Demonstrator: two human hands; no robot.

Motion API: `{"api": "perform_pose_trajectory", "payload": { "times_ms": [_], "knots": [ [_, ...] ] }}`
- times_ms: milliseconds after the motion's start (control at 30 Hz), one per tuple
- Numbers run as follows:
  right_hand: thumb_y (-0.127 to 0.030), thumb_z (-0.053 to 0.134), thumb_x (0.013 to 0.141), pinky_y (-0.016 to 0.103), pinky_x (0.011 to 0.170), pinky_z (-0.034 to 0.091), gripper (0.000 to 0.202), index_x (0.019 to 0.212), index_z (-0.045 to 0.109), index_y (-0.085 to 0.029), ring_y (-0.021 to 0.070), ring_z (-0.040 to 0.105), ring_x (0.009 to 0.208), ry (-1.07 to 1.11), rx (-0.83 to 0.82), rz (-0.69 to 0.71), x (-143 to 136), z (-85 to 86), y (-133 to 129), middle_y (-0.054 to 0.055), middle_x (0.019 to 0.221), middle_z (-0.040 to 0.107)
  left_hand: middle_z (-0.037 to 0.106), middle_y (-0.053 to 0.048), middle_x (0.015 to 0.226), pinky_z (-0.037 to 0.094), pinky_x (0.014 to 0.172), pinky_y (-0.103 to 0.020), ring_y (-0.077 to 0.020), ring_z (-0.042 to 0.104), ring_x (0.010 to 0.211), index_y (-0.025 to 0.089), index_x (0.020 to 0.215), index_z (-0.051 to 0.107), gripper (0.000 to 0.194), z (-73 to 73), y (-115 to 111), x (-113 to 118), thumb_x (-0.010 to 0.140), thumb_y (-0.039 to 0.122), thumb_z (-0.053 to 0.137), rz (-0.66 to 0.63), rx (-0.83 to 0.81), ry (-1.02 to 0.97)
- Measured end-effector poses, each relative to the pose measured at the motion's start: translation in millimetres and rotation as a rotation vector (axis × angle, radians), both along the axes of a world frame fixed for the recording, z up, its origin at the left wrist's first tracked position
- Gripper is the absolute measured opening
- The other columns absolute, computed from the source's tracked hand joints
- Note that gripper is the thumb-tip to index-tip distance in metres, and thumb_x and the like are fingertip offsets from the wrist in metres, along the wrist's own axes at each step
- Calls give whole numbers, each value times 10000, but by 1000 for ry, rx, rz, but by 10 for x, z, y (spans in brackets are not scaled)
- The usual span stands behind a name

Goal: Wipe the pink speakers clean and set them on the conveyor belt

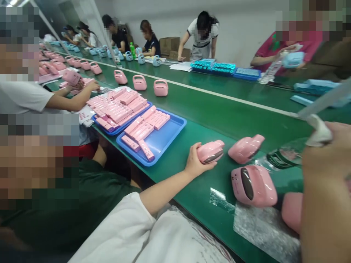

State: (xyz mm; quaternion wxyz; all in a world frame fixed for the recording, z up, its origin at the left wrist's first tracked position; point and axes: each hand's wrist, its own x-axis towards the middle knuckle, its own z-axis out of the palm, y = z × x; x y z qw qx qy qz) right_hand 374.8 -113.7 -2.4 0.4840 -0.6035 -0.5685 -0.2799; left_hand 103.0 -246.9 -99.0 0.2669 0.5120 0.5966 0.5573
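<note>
My left hand [195,160] is wrapped round a glossy pink device [210,151] with a dark oval panel, at the green table [189,197]. To its right lies another pink device [245,149], tilted. Nearer to me a larger-looking pink device [255,186] with a handle rests by a sheet of bubble wrap [263,226]. My right hand [333,135] is raised at the right edge, with a white scrap or finger cover [319,131] at its fingers; most of those fingers are hidden or out of frame. My right forearm partly covers one more pink device [293,212].
Two blue trays [164,146] hold pink pieces. A plastic bottle [282,159] lies by the pink devices. Clear film [221,200] sits near the table edge. People sit close on the left; others work across the table. Pink devices [161,87] line the table.
</note>
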Motion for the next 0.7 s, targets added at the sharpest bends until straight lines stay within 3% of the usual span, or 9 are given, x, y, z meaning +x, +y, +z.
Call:
{"api": "perform_pose_trajectory", "payload": {
  "times_ms": [67,233,400,533,700],
  "knots": [
    [-376,582,884,459,767,521,245,989,727,-209,330,687,980,-4,-61,6,87,24,-49,172,992,740,597,-158,1274,450,1075,-444,-295,593,1196,143,1243,501,850,21,4,3,504,327,878,12,-29,-12],
    [-275,508,869,401,863,503,321,1129,680,-198,291,647,1102,78,-211,75,20,119,-188,139,1225,681,672,-114,1168,500,982,-433,-290,644,1090,160,1169,579,720,127,50,-39,523,303,863,19,-88,11],
    [-208,494,864,383,910,500,320,1124,680,-195,271,633,1108,139,-183,176,-48,183,-263,145,1236,668,695,-107,1098,522,922,-389,-276,659,1031,148,1130,599,695,207,93,-102,513,346,849,45,-109,27],
    [-145,478,840,420,951,505,325,1085,691,-164,276,632,1109,218,-127,306,-89,214,-271,157,1188,687,664,-121,1106,512,941,-425,-295,641,1045,141,1141,558,716,240,107,-106,532,421,811,38,-102,25],
    [-122,467,861,349,992,508,333,1096,698,-168,227,653,1108,210,-56,176,16,354,-304,131,1175,701,581,-114,1253,465,1033,-475,-323,587,1166,188,1238,501,809,225,101,-119,546,476,804,50,-119,124]
  ]
}}
